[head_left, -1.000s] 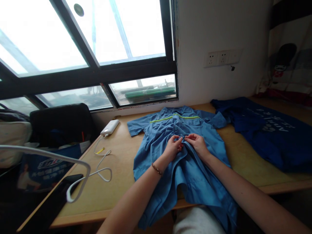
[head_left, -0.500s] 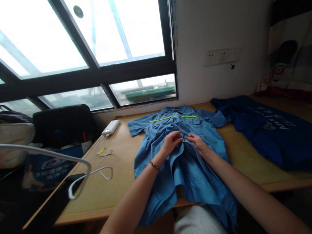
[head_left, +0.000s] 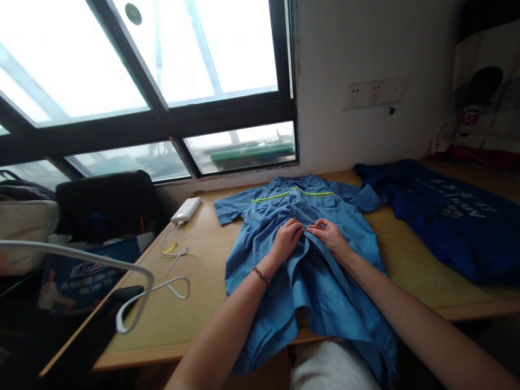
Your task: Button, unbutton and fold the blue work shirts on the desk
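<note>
— Item, location?
— One light-blue shirt (head_left: 320, 281), front up on our worktop (head_left: 195, 314), hem (head_left: 255, 357) overhanging.
— Holding?
— Our left grip (head_left: 286, 239) and right grip (head_left: 333, 242) pinch its front.
— Risk?
— Hem's weight might drag cloth loose.

shirt (head_left: 304, 276) on table (head_left: 199, 314) | power bank (head_left: 186, 210) left of shirt | garment (head_left: 450, 227) right of shirt

The light-blue shirt (head_left: 252, 246) is matt cloth, creased and soft-looking, with a smooth yellow trim (head_left: 272, 197). The dark-blue garment (head_left: 439, 238) looks like matt cloth. The surface (head_left: 199, 309) looks like smooth wood with a faint sheen. The power bank (head_left: 186, 210) and the cable (head_left: 81, 253) look like smooth white plastic; the window panes (head_left: 239, 49) are glass, the wall (head_left: 325, 130) matt paint.
</note>
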Action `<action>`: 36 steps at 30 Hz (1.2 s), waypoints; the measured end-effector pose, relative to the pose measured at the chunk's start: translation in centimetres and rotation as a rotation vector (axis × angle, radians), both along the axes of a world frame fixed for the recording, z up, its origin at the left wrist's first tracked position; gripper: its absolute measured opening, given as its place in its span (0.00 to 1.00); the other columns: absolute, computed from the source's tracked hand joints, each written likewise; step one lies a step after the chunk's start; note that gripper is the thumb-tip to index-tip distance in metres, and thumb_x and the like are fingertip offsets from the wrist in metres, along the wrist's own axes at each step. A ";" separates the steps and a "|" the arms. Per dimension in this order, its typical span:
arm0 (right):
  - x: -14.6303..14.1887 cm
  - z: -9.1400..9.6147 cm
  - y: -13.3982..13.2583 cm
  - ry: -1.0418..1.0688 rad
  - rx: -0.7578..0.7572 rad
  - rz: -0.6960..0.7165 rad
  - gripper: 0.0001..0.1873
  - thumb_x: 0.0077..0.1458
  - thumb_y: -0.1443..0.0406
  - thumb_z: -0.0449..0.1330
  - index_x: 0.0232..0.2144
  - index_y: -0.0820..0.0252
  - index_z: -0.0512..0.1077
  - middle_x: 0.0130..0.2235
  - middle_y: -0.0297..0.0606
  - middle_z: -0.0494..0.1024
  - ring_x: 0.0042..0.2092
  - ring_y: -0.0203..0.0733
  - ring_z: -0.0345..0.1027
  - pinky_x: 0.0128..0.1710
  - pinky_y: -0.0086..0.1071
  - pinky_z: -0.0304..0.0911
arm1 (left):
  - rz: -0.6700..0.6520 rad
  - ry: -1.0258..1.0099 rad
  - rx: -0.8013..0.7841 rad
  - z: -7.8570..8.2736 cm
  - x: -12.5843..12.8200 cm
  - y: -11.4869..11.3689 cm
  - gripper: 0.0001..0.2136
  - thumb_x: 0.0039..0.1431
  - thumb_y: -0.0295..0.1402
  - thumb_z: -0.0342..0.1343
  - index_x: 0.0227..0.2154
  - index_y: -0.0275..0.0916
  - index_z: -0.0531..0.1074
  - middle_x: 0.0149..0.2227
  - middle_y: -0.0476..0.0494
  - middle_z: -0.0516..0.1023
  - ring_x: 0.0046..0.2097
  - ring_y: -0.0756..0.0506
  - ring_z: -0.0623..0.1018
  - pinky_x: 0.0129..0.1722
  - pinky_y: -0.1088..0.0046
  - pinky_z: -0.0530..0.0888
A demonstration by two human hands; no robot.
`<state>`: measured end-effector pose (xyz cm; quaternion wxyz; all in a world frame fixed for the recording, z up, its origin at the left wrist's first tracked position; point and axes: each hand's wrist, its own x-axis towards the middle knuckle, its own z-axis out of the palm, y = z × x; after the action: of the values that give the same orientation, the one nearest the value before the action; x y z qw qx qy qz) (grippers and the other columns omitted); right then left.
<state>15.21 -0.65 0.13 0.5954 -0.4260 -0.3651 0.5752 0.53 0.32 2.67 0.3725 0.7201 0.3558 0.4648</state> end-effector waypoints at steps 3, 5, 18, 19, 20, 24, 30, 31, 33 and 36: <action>0.2 -0.3 0.3 0.011 0.011 -0.017 0.26 0.27 0.62 0.69 0.27 0.57 0.58 0.30 0.33 0.76 0.30 0.38 0.70 0.32 0.33 0.66 | 0.014 0.002 0.055 -0.3 0.2 0.1 0.04 0.50 0.30 0.53 0.27 0.41 0.74 0.31 0.43 0.71 0.35 0.47 0.69 0.40 0.73 0.65; 0.2 -0.3 0.3 -0.012 0.038 -0.028 0.26 0.27 0.62 0.69 0.27 0.57 0.57 0.30 0.33 0.76 0.30 0.38 0.70 0.33 0.33 0.66 | 0.012 0.016 0.079 -0.4 0.4 0.1 0.05 0.51 0.30 0.52 0.27 0.41 0.73 0.31 0.43 0.71 0.35 0.47 0.69 0.40 0.73 0.64; -0.4 0.6 -1.2 -0.366 0.314 -0.170 0.19 0.39 0.61 0.63 0.25 0.56 0.53 0.31 0.34 0.74 0.32 0.39 0.69 0.38 0.36 0.65 | -0.122 -0.135 -0.227 -1.5 0.7 0.7 0.06 0.47 0.35 0.55 0.23 0.36 0.70 0.23 0.50 0.68 0.26 0.52 0.65 0.26 0.79 0.61; -0.4 0.7 -1.2 -0.385 0.335 -0.175 0.18 0.40 0.61 0.62 0.25 0.56 0.53 0.31 0.34 0.74 0.32 0.38 0.69 0.38 0.36 0.65 | -0.161 -0.167 -0.278 -1.5 0.7 0.7 0.07 0.47 0.35 0.55 0.24 0.36 0.70 0.24 0.50 0.68 0.26 0.52 0.65 0.26 0.79 0.61; -0.4 0.7 -1.3 -0.402 0.357 -0.181 0.17 0.41 0.62 0.61 0.25 0.56 0.54 0.30 0.34 0.74 0.33 0.38 0.69 0.38 0.35 0.64 | -0.191 -0.191 -0.322 -1.6 0.7 0.7 0.08 0.47 0.36 0.55 0.25 0.36 0.69 0.23 0.50 0.68 0.25 0.52 0.66 0.25 0.79 0.61; -0.5 0.8 -1.4 -0.450 0.413 -0.192 0.14 0.43 0.63 0.60 0.26 0.56 0.56 0.31 0.34 0.72 0.34 0.38 0.68 0.39 0.35 0.64 | -0.172 -0.197 -0.321 -1.7 0.8 0.7 0.08 0.46 0.36 0.56 0.26 0.36 0.70 0.24 0.50 0.68 0.26 0.52 0.66 0.26 0.79 0.62; -0.6 0.7 -1.3 -0.447 0.443 -0.180 0.16 0.41 0.62 0.62 0.31 0.57 0.60 0.32 0.35 0.71 0.34 0.38 0.66 0.38 0.34 0.64 | -0.029 -0.149 -0.113 -2.0 0.8 0.8 0.04 0.47 0.32 0.56 0.25 0.38 0.72 0.25 0.49 0.69 0.29 0.51 0.67 0.30 0.78 0.64; -0.5 0.7 -1.3 -0.437 0.446 -0.175 0.15 0.41 0.61 0.62 0.30 0.57 0.59 0.32 0.34 0.70 0.34 0.37 0.66 0.38 0.34 0.63 | -0.037 -0.140 -0.106 -2.1 0.8 0.9 0.04 0.47 0.32 0.55 0.25 0.38 0.72 0.26 0.48 0.69 0.30 0.50 0.67 0.30 0.78 0.65; -0.5 0.8 -1.3 -0.429 0.447 -0.165 0.15 0.42 0.61 0.62 0.30 0.57 0.59 0.31 0.34 0.70 0.34 0.37 0.66 0.39 0.34 0.63 | -0.063 -0.106 -0.097 -2.2 0.6 1.1 0.06 0.49 0.32 0.54 0.27 0.38 0.74 0.27 0.47 0.70 0.30 0.50 0.68 0.31 0.77 0.65; -0.4 0.7 -1.2 -0.446 0.442 -0.164 0.16 0.41 0.61 0.62 0.28 0.57 0.58 0.31 0.34 0.70 0.34 0.37 0.66 0.39 0.34 0.64 | -0.095 -0.033 -0.049 -2.2 0.5 1.1 0.08 0.52 0.33 0.52 0.29 0.37 0.74 0.27 0.46 0.69 0.31 0.49 0.68 0.32 0.76 0.65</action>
<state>14.77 -1.86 0.81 0.6232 -0.4299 -0.5669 0.3247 1.07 1.39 0.51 0.4176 0.7192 0.3263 0.4494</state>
